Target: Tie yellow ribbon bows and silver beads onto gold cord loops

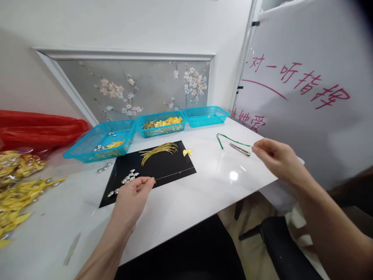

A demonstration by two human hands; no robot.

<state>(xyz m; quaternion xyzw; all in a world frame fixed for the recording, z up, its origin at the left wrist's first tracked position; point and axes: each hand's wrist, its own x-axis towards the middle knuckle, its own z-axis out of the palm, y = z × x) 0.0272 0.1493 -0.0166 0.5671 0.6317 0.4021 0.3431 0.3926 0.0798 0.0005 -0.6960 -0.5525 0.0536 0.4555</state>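
Note:
My left hand (133, 196) is closed in a pinch on one end of a thin gold cord (167, 176). The cord runs straight over a black mat (163, 166), with a tiny knot or bead along it. Past the mat it is lost against the white table, but its line leads to my right hand (269, 155), whose fingers are pinched together. A bundle of gold cords (159, 151) lies on the mat, with a yellow bow (187, 152) at its right edge. Silver beads (130, 177) are clustered beyond my left hand. Small snips (240, 149) and a green ribbon (233, 139) lie near my right fingertips.
Along the wall stand a blue basket (96, 136) with beads and yellow pieces, a middle basket (148, 132) of yellow bows, and a third basket (206, 121). Yellow beaded strings (23, 198) and red bags (40, 128) lie left. A whiteboard (303, 46) rises right; a chair (279, 237) is below.

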